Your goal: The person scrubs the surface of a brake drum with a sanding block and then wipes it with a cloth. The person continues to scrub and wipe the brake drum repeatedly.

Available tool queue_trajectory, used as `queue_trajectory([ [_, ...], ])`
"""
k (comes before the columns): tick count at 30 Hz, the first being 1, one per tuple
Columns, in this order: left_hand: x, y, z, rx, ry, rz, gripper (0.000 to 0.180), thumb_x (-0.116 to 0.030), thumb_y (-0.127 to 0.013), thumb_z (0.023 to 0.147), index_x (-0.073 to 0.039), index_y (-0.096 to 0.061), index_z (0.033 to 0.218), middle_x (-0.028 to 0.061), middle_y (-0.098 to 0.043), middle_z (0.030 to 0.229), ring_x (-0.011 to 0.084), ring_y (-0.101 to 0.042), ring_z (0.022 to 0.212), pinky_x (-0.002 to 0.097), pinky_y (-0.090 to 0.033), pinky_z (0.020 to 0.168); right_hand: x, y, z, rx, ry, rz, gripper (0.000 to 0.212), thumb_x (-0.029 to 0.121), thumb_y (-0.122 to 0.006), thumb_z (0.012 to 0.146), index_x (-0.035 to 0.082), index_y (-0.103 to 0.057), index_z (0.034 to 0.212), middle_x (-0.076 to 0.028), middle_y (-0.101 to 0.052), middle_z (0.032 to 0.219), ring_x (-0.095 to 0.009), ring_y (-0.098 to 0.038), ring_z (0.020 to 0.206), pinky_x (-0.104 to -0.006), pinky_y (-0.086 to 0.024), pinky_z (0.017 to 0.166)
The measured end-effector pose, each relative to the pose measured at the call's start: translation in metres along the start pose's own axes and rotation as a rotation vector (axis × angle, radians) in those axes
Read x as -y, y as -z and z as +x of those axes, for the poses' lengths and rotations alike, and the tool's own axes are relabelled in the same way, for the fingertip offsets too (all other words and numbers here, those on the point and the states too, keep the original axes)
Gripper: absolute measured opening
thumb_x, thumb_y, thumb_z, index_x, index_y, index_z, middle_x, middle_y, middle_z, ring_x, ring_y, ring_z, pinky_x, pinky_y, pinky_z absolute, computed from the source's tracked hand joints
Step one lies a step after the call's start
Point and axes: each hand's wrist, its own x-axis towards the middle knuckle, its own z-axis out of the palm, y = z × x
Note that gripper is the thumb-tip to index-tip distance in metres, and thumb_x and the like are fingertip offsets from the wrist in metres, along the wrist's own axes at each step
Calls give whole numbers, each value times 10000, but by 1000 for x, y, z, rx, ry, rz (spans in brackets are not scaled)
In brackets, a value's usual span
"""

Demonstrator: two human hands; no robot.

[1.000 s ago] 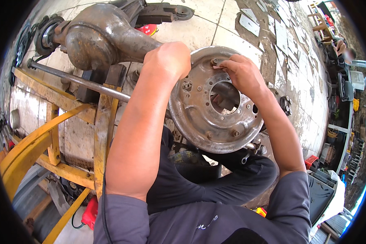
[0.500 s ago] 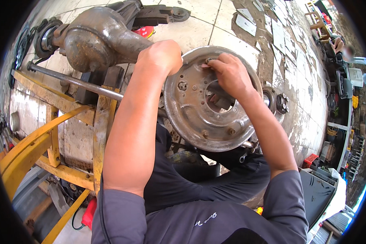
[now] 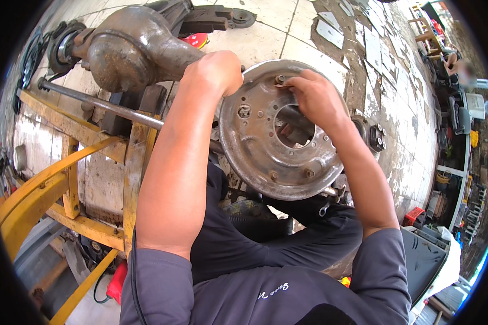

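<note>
A round, worn metal brake backing plate (image 3: 244, 157) stands tilted in front of me, with a large center hole and several bolts and small holes in its face. At its upper left rim is my left hand (image 3: 214, 70), closed against the edge; most of its fingers are hidden behind the hand. My right hand (image 3: 319, 95) reaches over the upper right of the plate. Its fingers pinch a small, flat, reddish-brown piece (image 3: 283, 85) against the face, beside a bolt (image 3: 280, 79) near the top. The piece is too small to name surely.
A rusty axle housing (image 3: 127, 51) lies at the far left, above a yellow metal stand (image 3: 95, 230) with a steel rod (image 3: 100, 105) across it. A ring-ended wrench (image 3: 323, 210) shows by my right leg. Broken tiles (image 3: 371, 49) cover the floor at right.
My right hand has shifted slightly right and down, uncovering more of the bolt near the top. The left hand stays at the rim, and the plate has barely moved.
</note>
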Motion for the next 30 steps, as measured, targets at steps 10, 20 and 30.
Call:
queue_trajectory([
  [10, 1, 6, -4, 12, 19, 6, 354, -292, -628, 946, 3, -720, 1120, 218, -689, 1177, 377, -654, 1116, 444, -508, 972, 7, -13, 7, -45, 12, 27, 175, 54, -670, 866, 58, -724, 1032, -156, -654, 921, -378, -649, 894, -450, -533, 791],
  [20, -6, 16, -14, 51, -1, -20, 361, -296, -627, 948, -17, -709, 1162, 214, -678, 1215, 374, -645, 1143, 446, -510, 982, 22, -15, 1, -107, -82, 76, 283, 19, -633, 872, 100, -721, 1129, -162, -635, 913, -375, -642, 885, -453, -522, 790],
  [30, 5, 17, -20, 45, -12, 22, 381, -307, -628, 961, 3, -698, 1172, 208, -680, 1216, 366, -647, 1144, 438, -513, 982, 24, -15, 5, -59, -140, -9, 296, 57, -592, 882, 126, -739, 1130, -202, -639, 929, -402, -651, 896, -486, -530, 802],
])
